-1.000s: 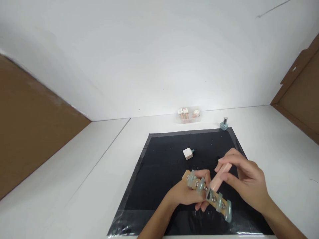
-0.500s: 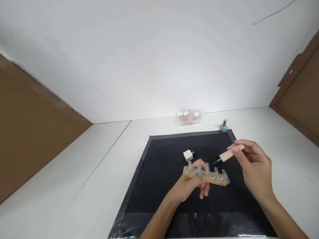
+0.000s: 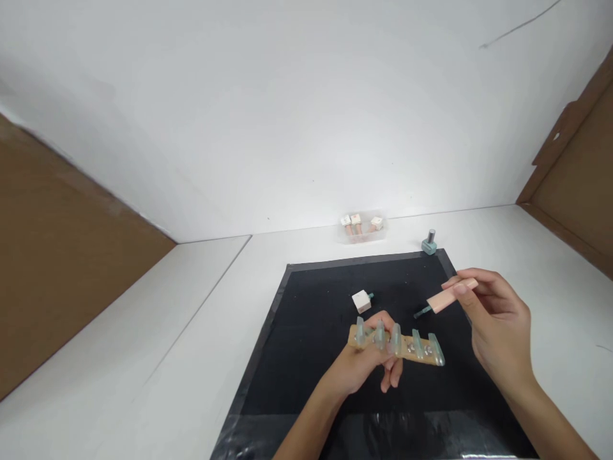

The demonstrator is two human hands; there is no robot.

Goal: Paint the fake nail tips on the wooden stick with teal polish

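Observation:
My left hand (image 3: 368,367) grips a wooden strip (image 3: 421,350) that carries several pale teal false nails, holding it level above the black mat (image 3: 311,332). My right hand (image 3: 498,332) pinches a pink nail polish brush cap (image 3: 447,298), its teal-tipped brush pointing left and hanging a short way above the strip's right half without touching it. A small white square bottle (image 3: 361,301) with teal polish lies on the mat just beyond the strip.
A teal polish bottle with a silver cap (image 3: 430,243) stands at the mat's far right corner. Behind it a clear tray (image 3: 364,229) holds several small bottles by the white wall. Brown cardboard panels (image 3: 575,172) flank the white table on both sides.
My right hand lifted the brush off the nails and drew it back to the right. My left hand turned the strip from tilted to level and moved it slightly away from me.

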